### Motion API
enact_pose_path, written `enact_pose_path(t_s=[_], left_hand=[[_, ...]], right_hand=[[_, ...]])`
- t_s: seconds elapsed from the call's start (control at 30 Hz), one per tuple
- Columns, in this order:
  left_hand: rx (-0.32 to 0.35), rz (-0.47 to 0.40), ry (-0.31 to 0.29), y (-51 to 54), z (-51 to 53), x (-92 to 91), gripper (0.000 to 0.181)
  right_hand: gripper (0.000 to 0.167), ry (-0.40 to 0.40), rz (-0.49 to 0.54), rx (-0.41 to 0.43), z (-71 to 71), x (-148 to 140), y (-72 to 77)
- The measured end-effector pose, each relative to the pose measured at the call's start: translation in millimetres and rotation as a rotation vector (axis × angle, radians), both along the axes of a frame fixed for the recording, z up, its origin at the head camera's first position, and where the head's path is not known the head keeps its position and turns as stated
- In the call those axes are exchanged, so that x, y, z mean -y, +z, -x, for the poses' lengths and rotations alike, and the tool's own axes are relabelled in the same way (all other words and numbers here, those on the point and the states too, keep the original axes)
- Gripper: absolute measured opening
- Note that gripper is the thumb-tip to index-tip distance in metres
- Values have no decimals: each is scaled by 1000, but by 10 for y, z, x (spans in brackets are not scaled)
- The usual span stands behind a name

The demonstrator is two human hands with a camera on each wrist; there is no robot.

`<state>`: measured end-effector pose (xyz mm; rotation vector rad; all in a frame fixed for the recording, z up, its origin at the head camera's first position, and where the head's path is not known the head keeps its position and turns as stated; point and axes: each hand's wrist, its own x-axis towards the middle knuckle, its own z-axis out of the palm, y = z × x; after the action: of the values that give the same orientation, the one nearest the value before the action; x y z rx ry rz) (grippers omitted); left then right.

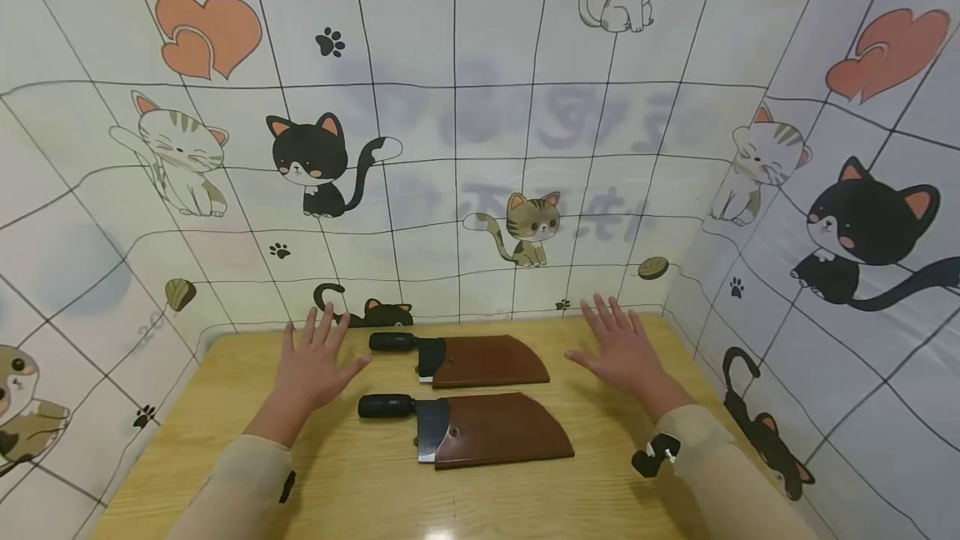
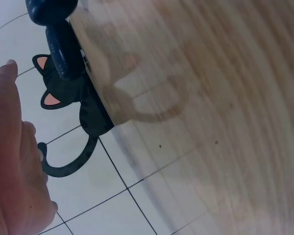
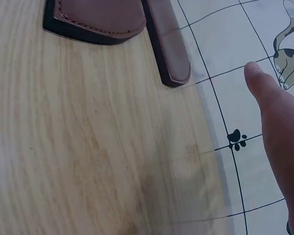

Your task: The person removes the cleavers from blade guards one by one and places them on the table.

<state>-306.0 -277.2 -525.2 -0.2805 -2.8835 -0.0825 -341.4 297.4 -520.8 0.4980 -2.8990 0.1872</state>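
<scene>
Two cleavers with black handles lie one behind the other on a wooden table, their blades in brown leather sheaths. The nearer cleaver (image 1: 502, 430) shows a strip of bare metal by its handle; the farther cleaver (image 1: 487, 359) lies closer to the wall. My left hand (image 1: 311, 365) is spread to the left of the handles, holding nothing. To the right of the sheaths, my right hand (image 1: 622, 352) is spread likewise, apart from both. Black handles (image 2: 64, 51) show in the left wrist view, and sheath ends (image 3: 100, 19) in the right wrist view.
The wooden table (image 1: 360, 498) meets a white cloth wall (image 1: 420, 257) with grid lines and printed cats at the back. Similar cloth stands at the left and right sides. A black wrist device (image 1: 655, 455) sits at the right sleeve.
</scene>
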Motion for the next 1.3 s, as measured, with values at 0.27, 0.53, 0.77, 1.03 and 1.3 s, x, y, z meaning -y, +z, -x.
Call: enact_pose_path(t_s=[0.27, 0.53, 0.77, 1.03, 1.3], left_hand=[[-20, -2, -45, 2, -130, -36, 95], [-51, -6, -117, 3, -306, -119, 89], [3, -78, -218, -45, -422, -262, 79], [104, -243, -346, -95, -500, -415, 55], [192, -342, -374, -171, -517, -491, 53]], right_hand=[[106, 56, 27, 5, -150, 84, -38], [98, 137, 98, -3, -392, 244, -48], [89, 217, 203, 20, -599, 444, -111], [80, 315, 343, 12, -737, 610, -222], [81, 328, 387, 72, -830, 753, -275]])
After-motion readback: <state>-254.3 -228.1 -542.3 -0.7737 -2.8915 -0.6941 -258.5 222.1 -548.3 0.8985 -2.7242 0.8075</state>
